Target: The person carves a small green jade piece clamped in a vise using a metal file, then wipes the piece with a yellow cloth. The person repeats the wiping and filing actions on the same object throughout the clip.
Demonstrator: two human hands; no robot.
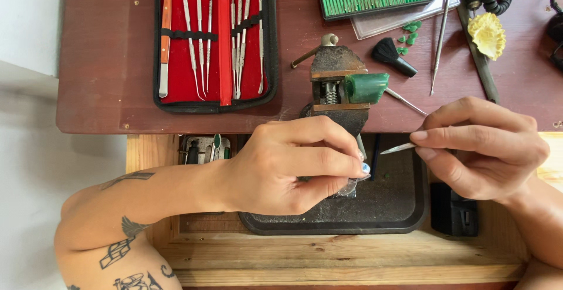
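Two hands meet over the black tray [404, 208]; my left hand [287, 164] is curled closed, thumb and forefinger pinched on a small pale piece [365, 168] at their tips, just at the tray's upper edge and below the bench vise [334, 85]; my right hand [484, 149] is closed on a slim metal carving tool [399, 148], held like a pen between thumb and first fingers. What matters is how tool and piece lie: the tool's long axis runs nearly level, its point aimed to my left and a shade downward, and the piece sits just beyond that point, slightly lower, near but not touching; so the piece lies left of my right hand and at the very tip of my left. My left hand is the nearer one, since it holds the piece; I cannot tell the piece's own shape, most of it being hidden by my fingers. Above, a green wax block [366, 87] sits clamped in the vise on the dark red table [105, 61]; a red case of steel tools [214, 41] lies open to the left, a small black brush [393, 56] to the right.
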